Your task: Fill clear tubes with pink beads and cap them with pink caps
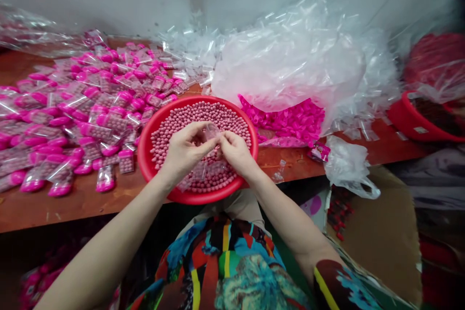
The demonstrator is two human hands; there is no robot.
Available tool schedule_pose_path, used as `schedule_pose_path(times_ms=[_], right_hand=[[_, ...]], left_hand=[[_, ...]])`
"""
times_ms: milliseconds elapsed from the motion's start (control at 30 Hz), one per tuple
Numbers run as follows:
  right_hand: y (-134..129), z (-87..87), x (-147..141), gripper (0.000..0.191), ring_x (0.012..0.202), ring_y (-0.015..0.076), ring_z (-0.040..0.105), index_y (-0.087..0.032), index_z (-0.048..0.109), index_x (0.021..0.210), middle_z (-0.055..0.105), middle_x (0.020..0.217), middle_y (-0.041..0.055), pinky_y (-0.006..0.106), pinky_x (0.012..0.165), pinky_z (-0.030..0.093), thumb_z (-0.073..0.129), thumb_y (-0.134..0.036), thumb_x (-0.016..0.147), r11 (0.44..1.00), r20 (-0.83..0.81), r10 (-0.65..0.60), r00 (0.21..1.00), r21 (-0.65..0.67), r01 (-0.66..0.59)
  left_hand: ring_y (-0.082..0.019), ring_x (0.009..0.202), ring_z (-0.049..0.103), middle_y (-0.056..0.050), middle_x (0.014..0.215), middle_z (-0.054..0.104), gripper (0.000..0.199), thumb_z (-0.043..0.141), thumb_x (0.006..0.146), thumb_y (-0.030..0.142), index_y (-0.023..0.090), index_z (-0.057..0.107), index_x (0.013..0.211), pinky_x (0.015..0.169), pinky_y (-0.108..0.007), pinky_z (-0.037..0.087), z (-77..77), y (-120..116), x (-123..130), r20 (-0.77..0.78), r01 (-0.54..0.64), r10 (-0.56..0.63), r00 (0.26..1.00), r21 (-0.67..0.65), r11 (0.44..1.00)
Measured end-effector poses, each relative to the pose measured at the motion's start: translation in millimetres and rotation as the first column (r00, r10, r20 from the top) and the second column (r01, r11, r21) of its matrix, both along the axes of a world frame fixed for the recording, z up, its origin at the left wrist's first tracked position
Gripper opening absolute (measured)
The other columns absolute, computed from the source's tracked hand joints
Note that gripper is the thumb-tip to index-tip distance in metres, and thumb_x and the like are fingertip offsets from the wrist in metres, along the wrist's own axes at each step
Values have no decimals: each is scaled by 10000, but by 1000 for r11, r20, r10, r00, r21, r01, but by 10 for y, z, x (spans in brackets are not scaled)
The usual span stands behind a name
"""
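Note:
My left hand (189,146) holds a small clear plastic container (211,131) between thumb and fingers, over a red basin (143,155) of pink beads (185,115). Close beside it, the fingertips of my right hand (235,150) are pinched together near the container; what they grip, if anything, is too small to make out. Several clear plastic pieces (203,170) lie on the beads below my hands. Left of the basin is a large heap of bead-filled clear containers with bright pink caps (105,179).
Loose pink caps (290,121) spill from a large clear bag (286,68) right of the basin. Clear containers (192,53) are piled behind. A crumpled plastic bag (348,167) hangs over the table's front edge. Another red basin (417,118) stands far right; a cardboard box (381,232) is below.

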State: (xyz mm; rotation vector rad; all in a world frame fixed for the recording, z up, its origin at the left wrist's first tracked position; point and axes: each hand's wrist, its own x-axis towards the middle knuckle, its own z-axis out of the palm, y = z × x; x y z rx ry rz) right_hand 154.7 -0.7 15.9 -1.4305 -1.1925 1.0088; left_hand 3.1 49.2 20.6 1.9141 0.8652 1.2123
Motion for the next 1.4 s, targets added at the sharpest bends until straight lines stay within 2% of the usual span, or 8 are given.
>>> schedule_pose_path(times_ms=[100, 200, 333, 433, 633, 800, 1067, 1400], right_hand=[[-45, 30, -2, 230, 1012, 230, 637, -170, 694, 1023, 718, 1094, 112, 370, 906, 488, 507, -303, 1039, 993, 673, 5, 739, 85, -84], [-109, 67, -75, 319, 1126, 298, 593, -172, 737, 1065, 739, 1160, 137, 481, 995, 438, 499, -384, 1067, 968, 866, 178, 466, -69, -242], [-217, 79, -54, 292, 1161, 264, 603, -214, 763, 1012, 772, 1137, 81, 485, 1059, 384, 535, -389, 1062, 922, 805, 176, 567, 67, -382], [-244, -2, 293, 291, 1113, 216, 641, -235, 754, 995, 770, 1078, 64, 418, 1065, 411, 509, -376, 1062, 909, 636, -80, 768, 363, -205], [186, -412, 1336, 431, 947, 207, 692, -135, 692, 1139, 757, 1033, 117, 337, 900, 523, 345, -383, 1077, 855, 508, -509, 695, 203, 477], [663, -594, 1558, 372, 1079, 237, 663, -107, 705, 1181, 726, 1187, 166, 357, 1000, 489, 583, -399, 987, 884, 640, -421, 643, 130, 449], [440, -442, 1533, 409, 1095, 287, 642, -75, 671, 1294, 657, 1269, 223, 402, 987, 494, 529, -201, 931, 912, 802, -286, 524, 59, 406], [-182, 176, 1238, 408, 1046, 353, 659, -102, 702, 1269, 695, 1142, 233, 509, 936, 511, 485, -204, 939, 955, 950, -209, 231, 149, 255]], left_hand=[[-202, 840, 649, -70, 965, 717, 316, 680, 855, 311, 156, 718, 1128, 788, -320, 511, 7, 332, -65, -289, -54, 84, 953, 113, 992], [-277, 976, 669, -118, 1095, 706, 284, 661, 823, 302, 166, 728, 1064, 819, -345, 502, 19, 673, -35, -634, -22, 138, 761, 187, 982], [-281, 853, 667, -156, 1038, 669, 130, 634, 802, 269, 158, 702, 790, 688, -327, 459, -30, 900, 215, -875, 160, 84, 476, 181, 971], [-252, 783, 644, -124, 865, 642, 95, 633, 744, 225, 177, 647, 664, 695, -313, 459, -131, 883, 459, -877, 252, -5, 480, 132, 959], [-223, 662, 575, -64, 717, 593, 171, 662, 660, 222, 208, 539, 541, 649, -322, 429, -217, 718, 689, -599, 173, -197, 776, -99, 980], [-176, 660, 572, -13, 703, 651, 247, 759, 716, 418, 177, 720, 752, 624, -275, 404, -19, 615, 525, -188, 255, -386, 903, -488, 835], [-152, 848, 672, -32, 913, 722, 320, 880, 703, 326, 153, 715, 916, 808, -270, 508, 192, 260, 98, 241, 363, -273, 931, -556, 747], [-175, 887, 735, -47, 969, 738, 385, 833, 712, 130, 165, 612, 1026, 804, -296, 580, 56, -283, -56, 701, 522, 103, 706, -613, 593]])
